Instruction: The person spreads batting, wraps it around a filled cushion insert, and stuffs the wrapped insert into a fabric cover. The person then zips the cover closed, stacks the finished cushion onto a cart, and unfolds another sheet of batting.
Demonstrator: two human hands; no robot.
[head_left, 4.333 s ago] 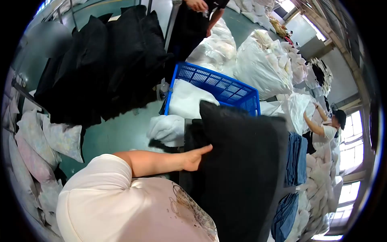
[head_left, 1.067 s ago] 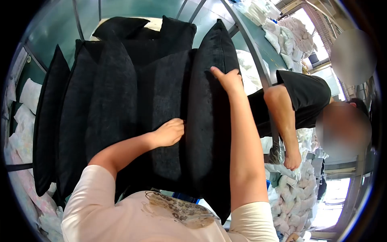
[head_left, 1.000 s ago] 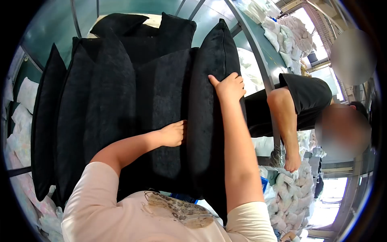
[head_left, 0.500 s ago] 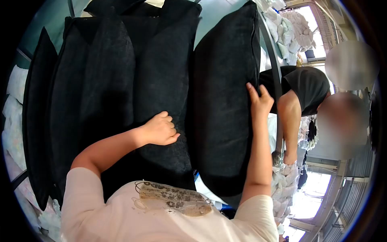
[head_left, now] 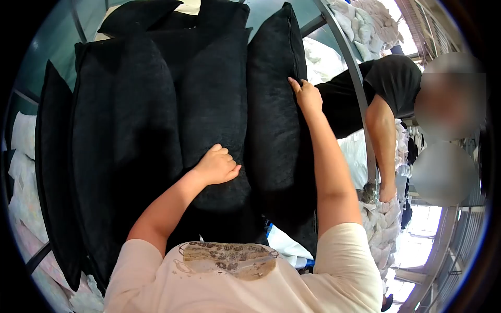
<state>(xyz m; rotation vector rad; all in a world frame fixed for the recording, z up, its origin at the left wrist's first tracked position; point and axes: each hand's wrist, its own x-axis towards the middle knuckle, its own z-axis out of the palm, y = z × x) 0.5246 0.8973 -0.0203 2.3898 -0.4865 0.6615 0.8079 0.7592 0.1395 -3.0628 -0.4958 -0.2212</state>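
Large black cushions stand packed side by side in front of me. My left hand [head_left: 218, 165] is closed, its fingers curled into the face of the middle cushion [head_left: 213, 104]. My right hand [head_left: 307, 98] grips the right side edge of the rightmost cushion [head_left: 271, 88], along its seam. That cushion stands upright against the middle one. Fingertips of my right hand are partly hidden behind the edge. Further left are another wide black cushion [head_left: 141, 94] and a thin one [head_left: 55, 172] seen nearly edge-on.
A grey metal frame bar [head_left: 350, 57] runs along the right side. Beyond it, another person's arm [head_left: 381, 135] reaches down near the bar. Piles of white cushions [head_left: 360, 31] lie behind, and pale ones [head_left: 26, 182] on the left. White plastic [head_left: 287, 242] shows near my shirt.
My right hand has moved left and up along the edge, and the rightmost cushion has shifted left against the middle one. My left hand stays on the middle cushion.
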